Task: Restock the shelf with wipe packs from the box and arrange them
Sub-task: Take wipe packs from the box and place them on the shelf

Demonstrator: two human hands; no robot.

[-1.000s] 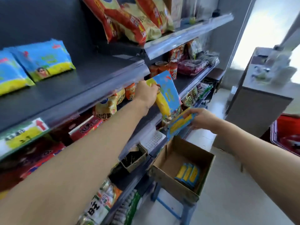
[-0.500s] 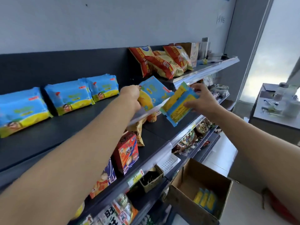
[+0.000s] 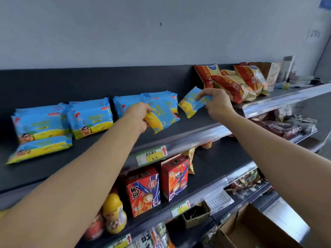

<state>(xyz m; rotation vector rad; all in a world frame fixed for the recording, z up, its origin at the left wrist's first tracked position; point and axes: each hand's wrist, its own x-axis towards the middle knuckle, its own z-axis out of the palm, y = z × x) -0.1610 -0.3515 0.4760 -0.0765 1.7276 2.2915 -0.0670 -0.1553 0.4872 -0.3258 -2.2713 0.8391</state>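
Blue-and-yellow wipe packs stand in rows on the dark top shelf [image 3: 188, 120]: a left stack [image 3: 41, 126], a middle row [image 3: 90, 118] and a right row [image 3: 161, 100]. One pack [image 3: 41, 149] lies flat in front of the left stack. My left hand [image 3: 138, 115] grips a wipe pack [image 3: 161, 120] in front of the right row. My right hand [image 3: 217, 102] holds a second wipe pack [image 3: 190, 103] tilted above the shelf, just right of that row. The cardboard box [image 3: 250, 228] sits at the bottom right, its inside hidden.
Red-and-yellow snack bags [image 3: 231, 83] lean on the top shelf right of my right hand. Below, red cartons [image 3: 143, 190] and a yellow bottle [image 3: 114, 213] fill the second shelf. A clear price rail [image 3: 179, 142] runs along the shelf edge.
Both hands have carried their wipe packs up from beside the lower shelves onto the top shelf, next to the right row. The view has tilted up, so the box is now mostly out of frame.
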